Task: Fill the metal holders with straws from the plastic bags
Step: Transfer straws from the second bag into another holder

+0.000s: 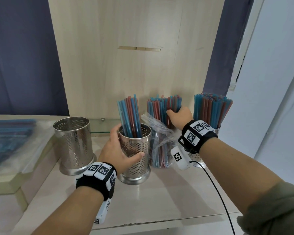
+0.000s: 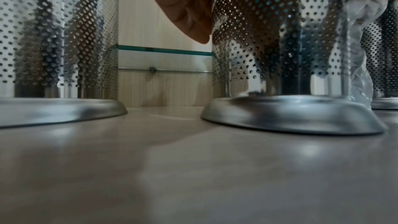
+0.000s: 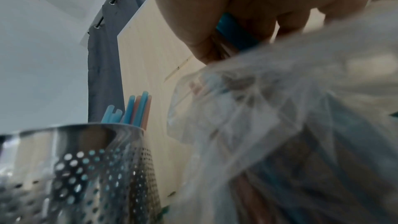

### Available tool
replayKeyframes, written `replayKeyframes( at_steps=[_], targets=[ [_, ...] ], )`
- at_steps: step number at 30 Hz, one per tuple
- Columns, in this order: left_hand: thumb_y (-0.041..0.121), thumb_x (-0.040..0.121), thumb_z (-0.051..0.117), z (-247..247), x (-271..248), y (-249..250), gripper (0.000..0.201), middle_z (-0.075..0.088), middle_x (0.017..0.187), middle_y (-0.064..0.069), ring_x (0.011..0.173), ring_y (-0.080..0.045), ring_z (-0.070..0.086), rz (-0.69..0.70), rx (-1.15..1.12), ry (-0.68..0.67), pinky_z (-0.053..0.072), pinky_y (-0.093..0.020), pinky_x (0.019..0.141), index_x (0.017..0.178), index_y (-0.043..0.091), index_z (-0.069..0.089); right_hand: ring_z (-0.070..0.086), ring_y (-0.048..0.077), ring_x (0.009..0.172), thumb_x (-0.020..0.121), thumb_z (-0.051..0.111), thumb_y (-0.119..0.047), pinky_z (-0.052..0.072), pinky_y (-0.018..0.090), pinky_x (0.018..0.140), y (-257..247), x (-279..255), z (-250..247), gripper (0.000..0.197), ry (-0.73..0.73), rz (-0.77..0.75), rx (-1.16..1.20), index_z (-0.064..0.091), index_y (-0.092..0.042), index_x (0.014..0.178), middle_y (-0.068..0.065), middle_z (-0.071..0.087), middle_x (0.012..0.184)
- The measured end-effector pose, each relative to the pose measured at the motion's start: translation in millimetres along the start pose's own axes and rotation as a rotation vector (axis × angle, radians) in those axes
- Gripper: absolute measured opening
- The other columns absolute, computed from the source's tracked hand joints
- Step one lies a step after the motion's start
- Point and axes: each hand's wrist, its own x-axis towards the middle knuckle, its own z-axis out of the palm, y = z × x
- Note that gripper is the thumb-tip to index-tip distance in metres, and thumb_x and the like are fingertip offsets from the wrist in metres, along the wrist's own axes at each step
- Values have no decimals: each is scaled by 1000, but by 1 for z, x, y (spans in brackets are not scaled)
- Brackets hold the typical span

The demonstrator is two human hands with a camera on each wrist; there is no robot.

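Observation:
Three perforated metal holders stand on the shelf. The left holder [image 1: 73, 143] is empty. My left hand [image 1: 116, 150] grips the middle holder [image 1: 136, 155], which is part filled with blue and red straws [image 1: 130, 116]; its wall [image 2: 280, 40] fills the left wrist view, fingers [image 2: 189, 14] curled behind it. The right holder [image 1: 217, 128] is packed with straws [image 1: 210, 109]. Between them an open clear plastic bag [image 1: 159, 146] stands upright. My right hand [image 1: 178, 116] grips a bundle of straws [image 1: 161, 106] sticking out of it. The bag [image 3: 280, 125] is blurred in the right wrist view.
More bagged straws [image 1: 12, 141] lie on a raised ledge at the left. A wooden back panel [image 1: 134, 56] rises behind the holders, with a glass strip [image 2: 165, 52] at its foot. A black cable [image 1: 217, 189] runs from my right wrist over the shelf's front.

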Motion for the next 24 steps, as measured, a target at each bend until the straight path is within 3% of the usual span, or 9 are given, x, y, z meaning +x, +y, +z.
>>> replayKeyframes(
  at_steps=[10,12,15,19,24],
  targets=[
    [46,59,89,-3,-1,2,118,54,139,2,119,-13,56,-5,-3,-8,40,-22,94,149,28,13,52,17,61,95,61,-21,39,22,49,-19,8,-15,17,68,-65,89,61,-4,94,3,55,71],
    [47,60,88,-3,-1,2,118,54,139,2,120,-14,56,-6,-3,-13,40,-23,95,149,28,13,56,17,66,94,61,-19,42,22,53,-22,12,-17,20,94,-64,143,62,-1,102,5,60,79],
    [49,60,87,-2,-1,2,119,52,141,1,122,-15,55,-9,-2,-15,41,-26,97,149,28,12,57,13,73,92,60,-16,43,21,59,-27,15,-20,22,137,-64,208,56,-8,112,1,60,89],
    [51,59,87,-2,-2,3,119,52,141,2,121,-15,55,-16,2,-4,44,-28,98,148,29,12,58,20,76,89,58,-14,45,25,61,-33,18,-22,24,150,-77,253,57,-5,111,8,61,91],
    [50,60,87,-3,-3,4,119,51,142,2,124,-15,54,-24,2,-9,40,-25,98,149,27,12,58,22,74,89,58,-13,51,33,66,-40,24,-31,12,197,-115,315,51,-10,99,10,59,86]
  ],
)
